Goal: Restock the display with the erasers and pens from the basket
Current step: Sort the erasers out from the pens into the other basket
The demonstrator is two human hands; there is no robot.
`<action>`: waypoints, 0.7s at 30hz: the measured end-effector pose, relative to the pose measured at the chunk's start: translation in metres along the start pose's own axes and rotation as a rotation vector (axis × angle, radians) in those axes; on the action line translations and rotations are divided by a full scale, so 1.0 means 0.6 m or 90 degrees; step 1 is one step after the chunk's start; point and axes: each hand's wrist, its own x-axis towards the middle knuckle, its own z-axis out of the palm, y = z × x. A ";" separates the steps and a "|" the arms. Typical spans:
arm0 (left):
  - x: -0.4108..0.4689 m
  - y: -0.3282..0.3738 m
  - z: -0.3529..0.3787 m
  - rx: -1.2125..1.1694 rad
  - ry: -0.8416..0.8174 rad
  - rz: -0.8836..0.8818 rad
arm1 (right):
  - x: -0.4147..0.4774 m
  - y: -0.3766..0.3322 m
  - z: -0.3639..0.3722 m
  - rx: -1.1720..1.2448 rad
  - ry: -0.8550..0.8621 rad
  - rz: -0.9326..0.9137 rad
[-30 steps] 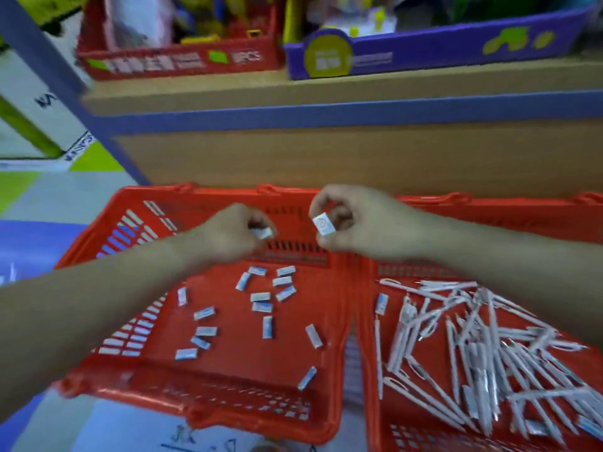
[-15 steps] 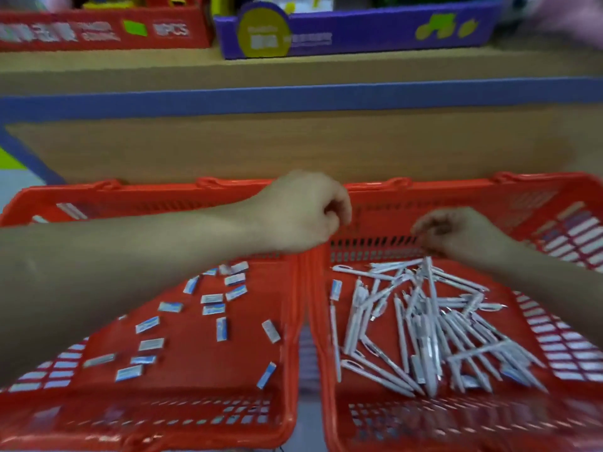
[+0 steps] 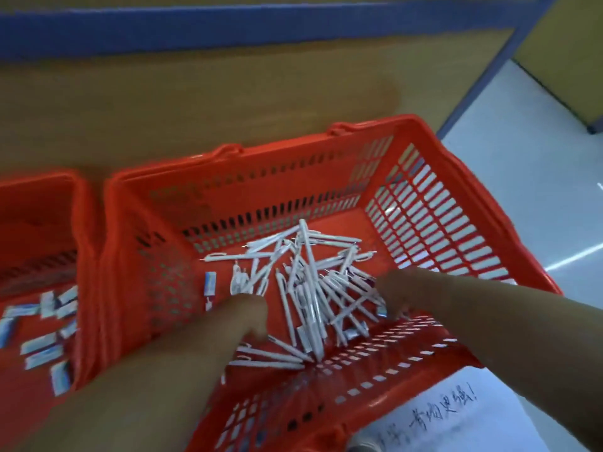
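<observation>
Two red baskets stand side by side below the shelf. The right basket (image 3: 261, 190) holds a pile of several white pens (image 3: 306, 288) and one blue-and-white eraser (image 3: 210, 282) near its left wall. The left basket (image 3: 42, 203), cut off at the frame edge, has several erasers (image 3: 42, 344) scattered on its floor. Both my hands reach down into the right basket. My left hand (image 3: 243, 316) is at the left edge of the pen pile. My right hand (image 3: 403, 290) is at its right edge, fingertips among the pens. Motion blur hides both hands' fingers.
A wooden shelf front (image 3: 195, 102) with a blue edge strip (image 3: 228, 21) rises right behind the baskets. Pale floor (image 3: 538, 177) lies to the right. A white sheet with handwriting (image 3: 440, 415) lies under the right basket's near corner.
The view has swung right and down onto the pen basket. My left hand has crossed from the basket divide into the pen basket, and my right hand has dropped to the pile's right side.
</observation>
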 end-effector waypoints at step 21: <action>0.024 0.044 0.024 0.099 0.203 0.124 | 0.063 0.037 0.011 0.173 0.313 0.081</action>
